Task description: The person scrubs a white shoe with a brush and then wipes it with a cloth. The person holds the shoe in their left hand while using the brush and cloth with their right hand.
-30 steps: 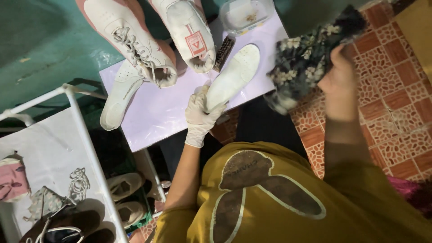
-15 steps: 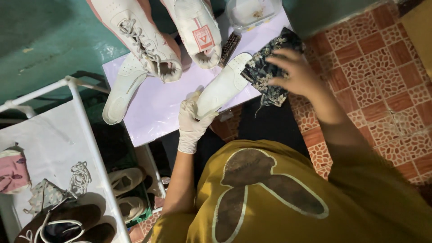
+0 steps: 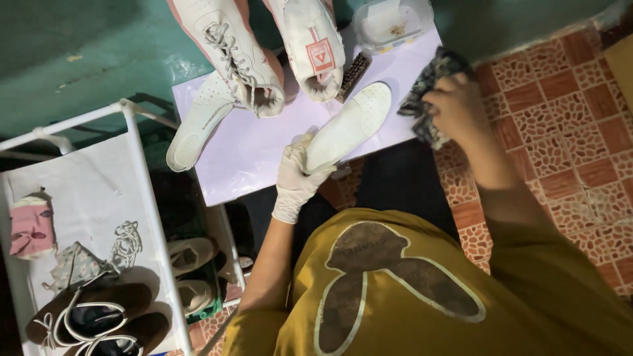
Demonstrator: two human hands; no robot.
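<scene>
My left hand, in a white glove, grips the heel end of a white perforated insole that lies slanting on a pale lilac board. My bare right hand holds a dark patterned cloth at the board's right edge, just right of the insole's toe. A second white insole lies on the board's left side. Two white sneakers stand at the board's far edge, with a small brush beside the right one.
A clear plastic tub sits at the board's far right corner. To the left stands a white-framed rack with a pink item, loose laces and brown shoes. Sandals lie below. Red patterned tiles cover the right.
My right hand brought the cloth from the right onto the insole's toe, then drew it back to the board's right edge. The left hand has kept its hold on the insole.
</scene>
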